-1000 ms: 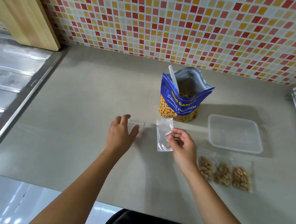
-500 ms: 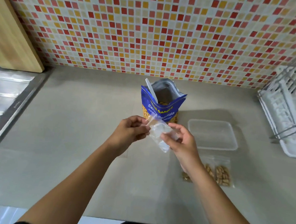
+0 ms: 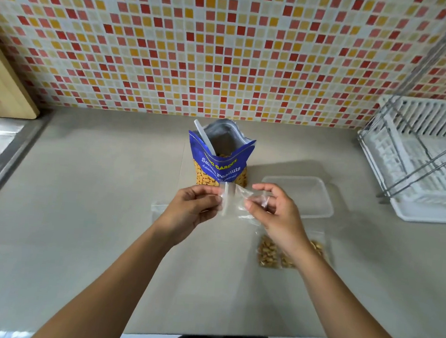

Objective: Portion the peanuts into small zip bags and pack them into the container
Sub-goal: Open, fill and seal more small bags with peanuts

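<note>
both hands [image 3: 239, 211] pinch empty zip bag [image 3: 236, 203]

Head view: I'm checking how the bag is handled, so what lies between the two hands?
In the head view, a small zip bag, clear and seemingly empty, spans the gap. The left hand pinches one end and the right hand pinches the other.
</note>
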`<state>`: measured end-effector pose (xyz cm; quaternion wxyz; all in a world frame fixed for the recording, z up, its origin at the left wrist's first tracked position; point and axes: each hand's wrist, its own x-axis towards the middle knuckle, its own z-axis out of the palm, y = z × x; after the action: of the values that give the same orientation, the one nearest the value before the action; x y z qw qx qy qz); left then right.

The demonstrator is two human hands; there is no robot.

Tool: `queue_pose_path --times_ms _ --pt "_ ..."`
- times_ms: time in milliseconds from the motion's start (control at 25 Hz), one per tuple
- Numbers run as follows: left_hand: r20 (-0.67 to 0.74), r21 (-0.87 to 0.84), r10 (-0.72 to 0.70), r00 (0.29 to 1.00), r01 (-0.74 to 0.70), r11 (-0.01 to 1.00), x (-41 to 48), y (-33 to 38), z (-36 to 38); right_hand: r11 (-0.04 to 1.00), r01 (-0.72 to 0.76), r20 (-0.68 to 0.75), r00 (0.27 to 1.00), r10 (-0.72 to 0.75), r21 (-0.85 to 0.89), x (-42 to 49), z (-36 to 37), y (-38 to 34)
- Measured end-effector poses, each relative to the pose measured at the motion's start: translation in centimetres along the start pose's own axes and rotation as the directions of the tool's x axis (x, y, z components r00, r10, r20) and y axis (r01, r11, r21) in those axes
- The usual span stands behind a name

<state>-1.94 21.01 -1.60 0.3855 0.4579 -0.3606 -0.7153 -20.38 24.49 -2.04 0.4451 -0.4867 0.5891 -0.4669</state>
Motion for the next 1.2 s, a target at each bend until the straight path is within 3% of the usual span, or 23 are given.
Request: queue_pose_path --times_ms 280,400,480,520,600,640,680,760,840,880,960,1040,1120,1200 --pt "0.011 0.038 0.043 0.999 -0.044 0.998 -0.5 0.6 0.1 0.997 -0.027 -0.031 0.999 0.030 0.073 -0.2 0.3 -0.3" --pt "0.018 -0.001 0.073 0.997 -0.073 0.997 -0.9 1.0 -0.1 0.965 -0.085 -0.051 0.994 0.100 0.249 -0.3 0.9 -0.6" --pt "0.006 0.140 0.143 0.990 -0.142 0.980 -1.2 1.5 -0.3 0.930 -0.102 -0.058 0.990 0.130 0.354 -0.3 1.1 -0.7" --pt "-0.020 0.349 0.220 0.975 -0.199 0.916 -1.2 1.8 -0.5 0.925 -0.099 -0.061 0.990 0.130 0.366 -0.2 1.2 -0.7" --pt "-0.020 0.775 0.462 0.887 -0.278 0.567 -1.1 2.4 -0.9 0.927 -0.093 -0.059 0.991 0.123 0.364 0.0 1.4 -1.1" --pt "0.009 0.858 0.556 0.831 -0.292 0.423 -1.2 2.7 -0.8 0.928 -0.089 -0.063 0.991 0.120 0.362 0.2 1.6 -1.2" --pt "0.021 0.878 0.600 0.800 -0.302 0.372 -1.2 3.1 -0.8 0.930 -0.079 -0.072 0.991 0.112 0.360 0.4 1.7 -1.5" --pt "0.000 0.862 0.599 0.801 -0.303 0.405 -1.1 3.9 -0.7 0.957 -0.022 -0.126 0.990 0.061 0.288 0.9 1.9 -2.1" --pt "-0.046 0.784 0.526 0.849 -0.296 0.546 -0.8 5.0 -0.9 0.992 0.124 -0.238 0.963 -0.129 -0.039 1.2 1.7 -2.9" --pt "-0.065 0.706 0.477 0.877 -0.298 0.643 -0.7 5.6 -1.0 0.943 0.232 -0.250 0.924 -0.291 -0.240 1.3 1.5 -3.4" --pt "-0.054 0.540 0.379 0.924 -0.292 0.789 -0.8 6.9 -0.7 0.761 0.424 -0.099 0.841 -0.532 -0.491 1.3 1.4 -4.9" --pt "0.006 0.456 0.335 0.942 -0.301 0.838 -0.7 7.9 -0.3 0.604 0.489 0.107 0.824 -0.556 -0.629 1.6 1.8 -6.5" --pt "0.057 0.415 0.326 0.944 -0.320 0.852 -0.6 8.6 0.2 0.462 0.514 0.202 0.796 -0.570 -0.722 2.3 2.3 -7.3" --pt "0.079 0.404 0.320 0.944 -0.324 0.855 -0.4 9.1 0.6 0.461 0.510 0.213 0.804 -0.555 -0.726 3.1 2.6 -7.5"
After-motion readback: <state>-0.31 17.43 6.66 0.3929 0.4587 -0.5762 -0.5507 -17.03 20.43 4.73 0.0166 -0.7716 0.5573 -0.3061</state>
